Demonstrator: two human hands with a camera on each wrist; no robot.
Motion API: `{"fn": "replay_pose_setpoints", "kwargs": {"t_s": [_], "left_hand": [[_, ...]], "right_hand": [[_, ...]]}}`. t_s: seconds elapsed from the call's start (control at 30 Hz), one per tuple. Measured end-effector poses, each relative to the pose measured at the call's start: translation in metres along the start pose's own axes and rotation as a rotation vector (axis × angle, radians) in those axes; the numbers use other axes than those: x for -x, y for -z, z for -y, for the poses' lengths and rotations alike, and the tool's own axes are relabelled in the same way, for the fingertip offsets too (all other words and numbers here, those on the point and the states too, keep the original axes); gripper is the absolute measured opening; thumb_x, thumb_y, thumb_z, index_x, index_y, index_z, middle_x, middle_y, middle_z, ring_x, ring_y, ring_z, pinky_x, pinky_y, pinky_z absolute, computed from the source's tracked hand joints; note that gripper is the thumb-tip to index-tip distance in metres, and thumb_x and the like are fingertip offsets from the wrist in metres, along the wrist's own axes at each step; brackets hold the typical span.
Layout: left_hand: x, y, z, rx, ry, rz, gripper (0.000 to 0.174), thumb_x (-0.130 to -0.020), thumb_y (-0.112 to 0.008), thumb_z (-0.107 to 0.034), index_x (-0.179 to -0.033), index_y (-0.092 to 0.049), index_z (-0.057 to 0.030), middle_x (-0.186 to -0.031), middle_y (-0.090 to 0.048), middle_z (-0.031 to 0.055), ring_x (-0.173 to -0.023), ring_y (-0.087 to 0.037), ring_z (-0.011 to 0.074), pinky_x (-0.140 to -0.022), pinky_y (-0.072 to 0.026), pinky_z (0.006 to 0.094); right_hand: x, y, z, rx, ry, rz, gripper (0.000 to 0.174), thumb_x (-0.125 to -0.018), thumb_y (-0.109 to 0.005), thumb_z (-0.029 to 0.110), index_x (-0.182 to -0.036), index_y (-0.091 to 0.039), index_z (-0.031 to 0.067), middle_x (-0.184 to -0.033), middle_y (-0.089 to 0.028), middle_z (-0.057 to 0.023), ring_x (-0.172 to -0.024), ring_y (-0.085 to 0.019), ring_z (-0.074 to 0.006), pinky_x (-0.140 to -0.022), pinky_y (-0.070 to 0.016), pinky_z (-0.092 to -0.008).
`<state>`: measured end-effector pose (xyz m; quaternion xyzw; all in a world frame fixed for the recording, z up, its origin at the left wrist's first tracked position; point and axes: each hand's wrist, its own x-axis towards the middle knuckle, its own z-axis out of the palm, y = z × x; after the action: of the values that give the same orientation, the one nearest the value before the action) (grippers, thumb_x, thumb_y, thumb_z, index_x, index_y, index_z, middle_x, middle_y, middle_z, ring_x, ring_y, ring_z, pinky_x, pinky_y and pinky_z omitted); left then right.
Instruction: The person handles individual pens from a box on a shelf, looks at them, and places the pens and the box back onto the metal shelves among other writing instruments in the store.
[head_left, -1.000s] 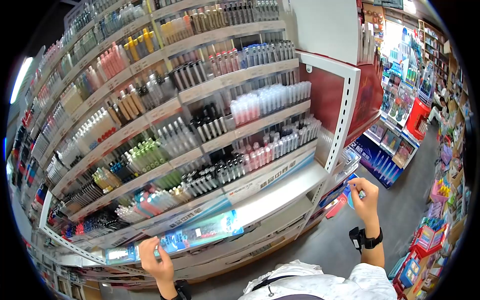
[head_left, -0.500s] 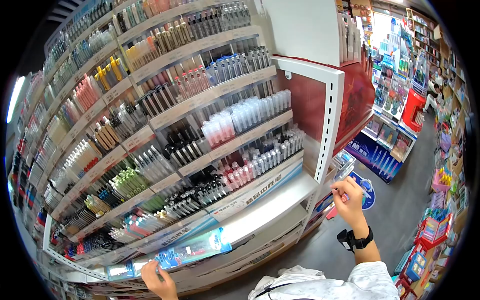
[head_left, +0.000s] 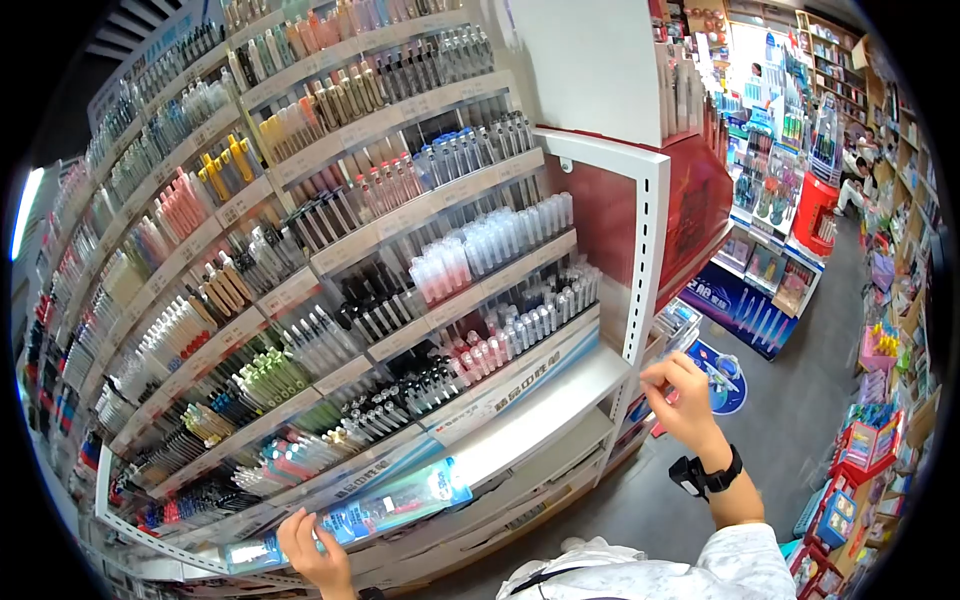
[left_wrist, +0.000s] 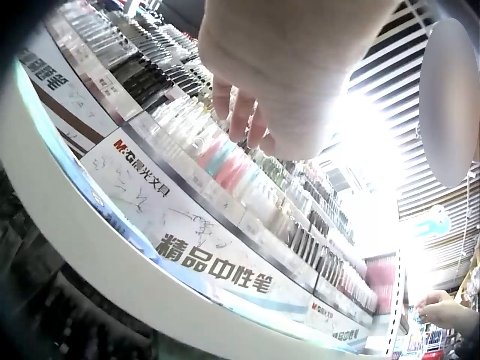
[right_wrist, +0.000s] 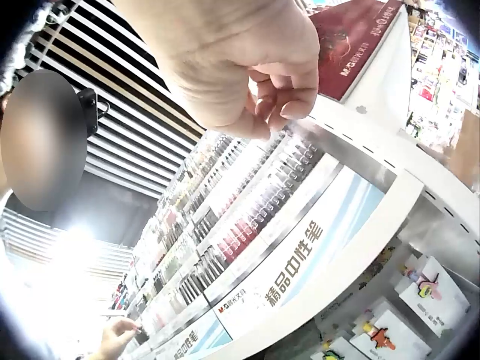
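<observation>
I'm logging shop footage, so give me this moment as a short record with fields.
setting: shop aisle
rack: tiered, filled with pens
ledge: white, below the pens
package: clear and blue, along the ledge's front edge
left grip: at the package, fingers loosely bent, contact unclear
right grip: raised by the rack's right end, fingers loosely curled, nothing visibly held
wristband: black, below right grip
background: red stand
</observation>
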<state>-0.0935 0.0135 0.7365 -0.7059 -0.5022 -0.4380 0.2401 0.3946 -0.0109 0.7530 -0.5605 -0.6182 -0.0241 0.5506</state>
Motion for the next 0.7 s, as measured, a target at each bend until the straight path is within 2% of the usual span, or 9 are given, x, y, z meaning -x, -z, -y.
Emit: {"fn": "replay_pose_setpoints", "kwargs": {"t_s": [0.13,0.2,0.23,0.27,0.3,0.43,0.5,0.63,0.7], "left_hand": [[-0.007,0.003,-0.002,0.036,0.046,-0.001,0.022,-0.073,-0.054,0.010,-0.094,-0.059,0.0054,-0.103,-0.058,0.0186,-0.095,-0.055,0.0361,-0.082,-0.0442,0.0436],[-0.010,0.006,-0.005,0.018,0.038,-0.011,0.019,-0.078,-0.053,0.010,-0.096,-0.058,0.0034,-0.104,-0.059,0.0182,-0.098,-0.055,0.0345,-0.087,-0.0432,0.0420],[-0.010,0.005,-0.006,0.023,0.030,-0.007,0.019,-0.078,-0.053,0.010,-0.096,-0.058,0.0034,-0.104,-0.059,0.0182,-0.098,-0.055,0.0345,-0.087,-0.0432,0.0420],[-0.010,0.005,-0.006,0.032,0.040,-0.010,0.019,-0.079,-0.053,0.010,-0.096,-0.058,0.0037,-0.104,-0.059,0.0183,-0.098,-0.056,0.0344,-0.087,-0.0432,0.0418],[-0.010,0.006,-0.006,0.040,0.052,-0.013,0.019,-0.079,-0.053,0.010,-0.096,-0.058,0.0039,-0.103,-0.059,0.0183,-0.098,-0.056,0.0343,-0.087,-0.0432,0.0417],[-0.006,0.010,-0.005,0.019,0.069,-0.020,0.018,-0.079,-0.053,0.010,-0.096,-0.058,0.0042,-0.103,-0.060,0.0186,-0.097,-0.056,0.0346,-0.087,-0.0434,0.0412],[-0.005,0.015,-0.005,0.027,0.063,-0.026,0.017,-0.079,-0.053,0.010,-0.095,-0.057,0.0041,-0.103,-0.060,0.0187,-0.097,-0.056,0.0347,-0.086,-0.0436,0.0411],[0.005,0.022,0.004,-0.015,0.047,-0.039,0.017,-0.080,-0.052,0.009,-0.095,-0.057,0.0041,-0.102,-0.060,0.0188,-0.097,-0.057,0.0346,-0.086,-0.0438,0.0412],[0.008,0.025,0.007,-0.014,0.097,-0.018,0.017,-0.079,-0.052,0.009,-0.095,-0.057,0.0042,-0.102,-0.060,0.0191,-0.096,-0.057,0.0349,-0.086,-0.0438,0.0418]], "right_hand": [[-0.046,-0.007,0.012,-0.013,0.171,-0.003,0.013,-0.075,-0.062,-0.008,-0.085,-0.061,-0.0001,-0.079,-0.057,-0.0095,-0.061,-0.057,-0.0176,-0.056,-0.0466,-0.0271],[-0.076,-0.014,0.019,-0.005,0.283,-0.010,0.020,-0.075,-0.061,-0.008,-0.093,-0.061,0.0009,-0.089,-0.059,-0.0112,-0.067,-0.059,-0.0205,-0.057,-0.0483,-0.0286],[-0.090,-0.021,0.018,0.011,0.361,-0.041,0.024,-0.075,-0.061,-0.008,-0.097,-0.061,0.0020,-0.097,-0.059,-0.0127,-0.075,-0.061,-0.0255,-0.061,-0.0499,-0.0316],[-0.104,-0.024,0.031,-0.037,0.322,0.013,0.029,-0.074,-0.060,-0.008,-0.101,-0.060,0.0022,-0.102,-0.058,-0.0145,-0.083,-0.061,-0.0303,-0.067,-0.0511,-0.0347],[-0.118,-0.033,0.028,0.008,0.382,0.017,0.035,-0.074,-0.059,-0.007,-0.107,-0.059,0.0031,-0.109,-0.057,-0.0164,-0.094,-0.060,-0.0325,-0.078,-0.0507,-0.0368],[-0.161,-0.056,0.035,0.155,0.531,-0.060,0.039,-0.074,-0.061,-0.004,-0.112,-0.059,0.0049,-0.120,-0.054,-0.0179,-0.109,-0.054,-0.0332,-0.090,-0.0468,-0.0385],[-0.176,-0.064,0.034,0.373,0.639,-0.120,0.039,-0.074,-0.065,0.004,-0.113,-0.060,0.0061,-0.128,-0.051,-0.0181,-0.121,-0.046,-0.0363,-0.100,-0.0393,-0.0437],[-0.185,-0.082,0.024,0.285,0.503,-0.216,0.037,-0.073,-0.070,0.012,-0.109,-0.065,0.0096,-0.126,-0.052,-0.0178,-0.124,-0.042,-0.0415,-0.101,-0.0347,-0.0514],[-0.189,-0.088,0.016,0.214,0.453,-0.223,0.033,-0.074,-0.070,0.011,-0.107,-0.066,0.0107,-0.125,-0.053,-0.0175,-0.124,-0.042,-0.0411,-0.100,-0.0348,-0.0514]]}}
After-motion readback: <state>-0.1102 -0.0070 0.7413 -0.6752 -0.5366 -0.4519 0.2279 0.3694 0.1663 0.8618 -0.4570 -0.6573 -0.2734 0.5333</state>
